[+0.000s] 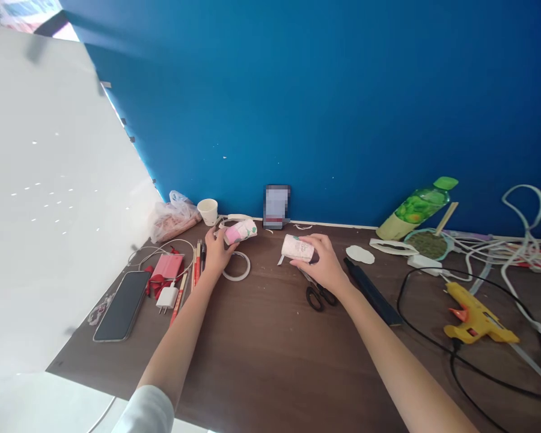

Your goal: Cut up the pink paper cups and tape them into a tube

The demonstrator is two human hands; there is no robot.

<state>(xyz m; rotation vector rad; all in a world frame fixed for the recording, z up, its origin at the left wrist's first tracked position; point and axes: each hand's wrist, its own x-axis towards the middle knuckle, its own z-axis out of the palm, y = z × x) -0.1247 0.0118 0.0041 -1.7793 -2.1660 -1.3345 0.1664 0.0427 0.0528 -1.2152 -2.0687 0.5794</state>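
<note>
My left hand (216, 251) grips a small paper cup (243, 231) with a pink and green print, tipped on its side near the back of the table. To the right, my right hand (322, 258) has its thumb and fingers around another paper cup (296, 247), pale pink with faint print, also lying sideways. Black-handled scissors (315, 297) lie just below that hand, their blades partly hidden by it. A flat white ring (237, 276) rests beside my left hand. The two cups are apart from each other.
A white cup (208, 210), plastic bag (175, 219) and phone (126, 307) are on the left, with pencils (180, 294) and a charger (167, 296). A propped phone (276, 207) leans on the blue wall. Rightward lie a green bottle (417, 207), yellow glue gun (475, 316) and tangled cables (491, 246).
</note>
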